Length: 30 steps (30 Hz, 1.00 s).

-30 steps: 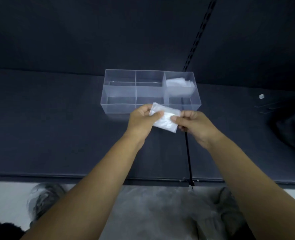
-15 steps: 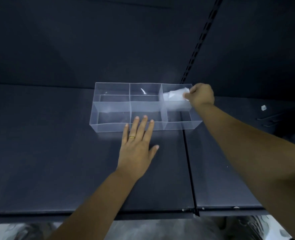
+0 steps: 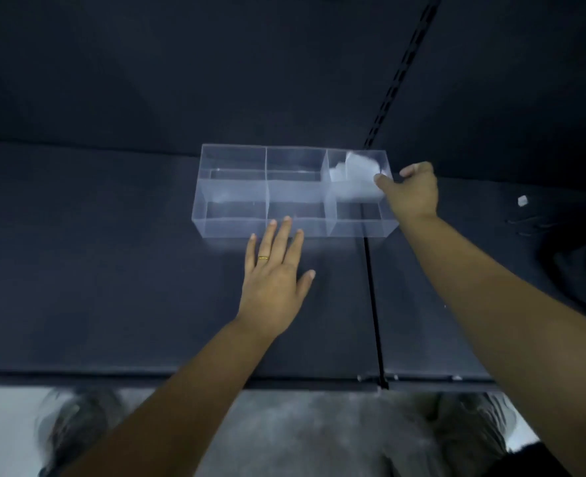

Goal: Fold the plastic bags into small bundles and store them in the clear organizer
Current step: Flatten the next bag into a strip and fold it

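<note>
Clear-plastic organizer (image 3: 229,228) steadied at front wall by flat L hand (image 3: 274,273), white bag bundle (image 3: 353,187) in back-right cell w/ R hand (image 3: 410,191) at it, pinch or release unclear; may spring open or drag out on thumb if withdrawn fast.

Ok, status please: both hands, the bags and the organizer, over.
Left hand flat on table, fingertips at organizer front wall. Right hand at back right compartment, thumb by folded bags; grip unclear. Nothing blocking.
</note>
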Motion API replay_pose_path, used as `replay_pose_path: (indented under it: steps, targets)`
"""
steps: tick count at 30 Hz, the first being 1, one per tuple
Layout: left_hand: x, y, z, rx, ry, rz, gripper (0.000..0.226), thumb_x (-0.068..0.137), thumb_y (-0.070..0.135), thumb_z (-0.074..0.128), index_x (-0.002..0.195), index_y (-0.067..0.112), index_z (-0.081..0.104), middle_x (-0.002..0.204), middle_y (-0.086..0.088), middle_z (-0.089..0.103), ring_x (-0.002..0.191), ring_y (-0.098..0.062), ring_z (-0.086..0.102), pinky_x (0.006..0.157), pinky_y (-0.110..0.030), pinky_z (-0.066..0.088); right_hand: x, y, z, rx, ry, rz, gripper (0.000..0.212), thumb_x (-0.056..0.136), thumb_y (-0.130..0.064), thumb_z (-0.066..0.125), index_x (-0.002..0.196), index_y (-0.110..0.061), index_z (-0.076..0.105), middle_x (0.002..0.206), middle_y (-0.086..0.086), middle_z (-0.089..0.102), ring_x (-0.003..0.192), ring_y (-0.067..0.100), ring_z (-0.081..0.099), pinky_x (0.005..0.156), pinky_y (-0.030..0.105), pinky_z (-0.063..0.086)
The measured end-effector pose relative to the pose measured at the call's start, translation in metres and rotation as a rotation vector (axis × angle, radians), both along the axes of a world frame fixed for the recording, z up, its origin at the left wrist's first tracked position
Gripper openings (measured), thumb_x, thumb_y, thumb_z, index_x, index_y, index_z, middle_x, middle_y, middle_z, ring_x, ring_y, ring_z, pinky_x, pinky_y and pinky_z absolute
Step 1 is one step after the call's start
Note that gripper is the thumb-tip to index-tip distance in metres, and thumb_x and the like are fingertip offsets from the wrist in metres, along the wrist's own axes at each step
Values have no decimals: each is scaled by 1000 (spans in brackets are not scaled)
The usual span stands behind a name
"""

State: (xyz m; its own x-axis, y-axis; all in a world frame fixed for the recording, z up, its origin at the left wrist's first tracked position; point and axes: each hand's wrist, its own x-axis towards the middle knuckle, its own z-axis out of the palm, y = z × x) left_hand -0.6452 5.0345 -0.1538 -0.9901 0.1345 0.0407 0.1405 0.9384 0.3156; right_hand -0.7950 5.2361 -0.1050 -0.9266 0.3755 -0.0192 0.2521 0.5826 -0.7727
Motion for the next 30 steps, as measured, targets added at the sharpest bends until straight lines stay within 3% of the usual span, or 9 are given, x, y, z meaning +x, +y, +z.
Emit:
replay_pose_path:
  steps: [7, 10, 12, 15, 18, 20, 22, 25, 30]
  targets:
    - [101, -16, -16, 63, -28, 99, 51, 94, 30, 57, 138, 7, 47, 152, -11, 35, 142, -29, 28, 116, -47, 15, 244, -42, -28, 25, 151, 417, 21, 90, -27, 58, 73, -20, 48, 64, -10, 45, 57, 5, 42, 60, 19, 38]
    - [136, -30, -24, 30, -96, 144, 53, 97, 36, 47, 142, 9, 41, 154, -9, 30, 144, -27, 24, 117, -45, 11, 321, -50, -65, 201, -261, 836, 23, 90, -42, 56, 88, -19, 57, 86, -5, 52, 74, 13, 53, 71, 29, 45]
    - [150, -41, -28, -31, -166, 127, 59, 99, 43, 39, 150, 15, 25, 159, -3, 14, 147, -22, 9, 117, -41, 0, 358, -50, -86, 276, -635, 1004, 57, 85, -62, 55, 120, -17, 55, 117, -1, 51, 105, 18, 54, 89, 30, 44]
    - [160, -49, -30, -61, -239, 85, 64, 99, 49, 31, 153, 21, 9, 161, 1, -1, 147, -17, -6, 116, -36, -8, 399, -63, -94, 112, -939, 888, 90, 73, -82, 47, 136, -17, 47, 131, 0, 46, 119, 18, 50, 100, 32, 39]
    - [167, -53, -26, -24, -292, 82, 64, 99, 49, 31, 153, 21, 8, 161, 2, -4, 147, -16, -8, 116, -35, -8, 418, -96, -81, -5, -953, 761, 78, 61, -97, 26, 87, -30, 57, 92, -6, 50, 91, 15, 54, 94, 37, 40]
    - [167, -54, -23, 7, -330, 80, 65, 99, 50, 31, 153, 21, 8, 161, 3, -5, 147, -15, -9, 116, -34, -9, 418, -118, -73, -145, -983, 667, 93, 61, -97, 21, 103, -25, 62, 107, -2, 58, 105, 20, 55, 102, 43, 37]
    - [165, -56, -18, 31, -371, 79, 65, 99, 51, 30, 153, 22, 8, 161, 4, -6, 147, -14, -10, 116, -34, -9, 416, -133, -69, -117, -1002, 625, 99, 67, -90, 34, 130, -16, 53, 131, 3, 53, 121, 25, 51, 106, 42, 35]
    - [163, -59, -11, 47, -435, 62, 64, 99, 52, 28, 153, 23, 8, 160, 5, -7, 146, -12, -11, 116, -33, -10, 410, -137, -68, 46, -850, 646, 25, 85, -43, 61, 86, -18, 59, 103, 5, 62, 101, 23, 60, 88, 32, 45]
    - [151, -61, 20, 258, -549, 141, 59, 99, 54, 26, 149, 23, 28, 160, 6, 8, 147, -10, 0, 118, -34, -2, 354, -96, -36, -539, -708, 479, 25, 92, -10, 61, 68, -12, 57, 68, 7, 60, 52, 8, 58, 53, 18, 49]
